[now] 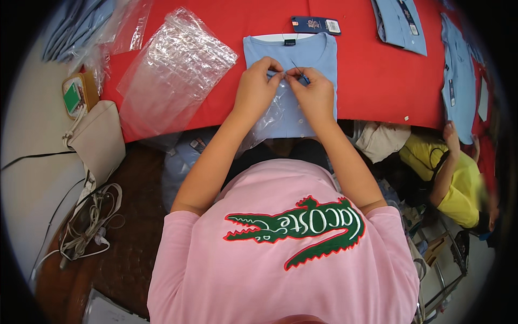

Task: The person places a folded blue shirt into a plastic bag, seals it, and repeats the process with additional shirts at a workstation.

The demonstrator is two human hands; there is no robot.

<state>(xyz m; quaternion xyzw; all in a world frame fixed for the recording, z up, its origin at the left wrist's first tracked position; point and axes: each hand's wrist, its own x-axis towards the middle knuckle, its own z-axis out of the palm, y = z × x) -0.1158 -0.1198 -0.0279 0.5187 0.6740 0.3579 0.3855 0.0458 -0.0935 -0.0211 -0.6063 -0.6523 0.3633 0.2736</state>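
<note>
A light blue folded shirt (315, 51) lies in front of me with its neck at the far side and a dark label inside the collar. My left hand (260, 83) is closed over the shirt's middle, thumb and fingertips pinching what looks like the shirt cloth. Right beside it, my right hand (314, 89) is closed on a small blue pointed tool (305, 79), its thin tip angled up and away. The fingertips of both hands nearly meet. Clear plastic film (267, 119) hangs under my left wrist, over the table's near edge.
Clear plastic bags (178, 70) are piled at left on the red tablecloth (372, 86). A dark hang tag (315, 25) lies beyond the collar. More folded blue shirts (399, 27) lie at right, where a person in yellow (458, 183) handles one. A beige bag (97, 140) and cables hang left.
</note>
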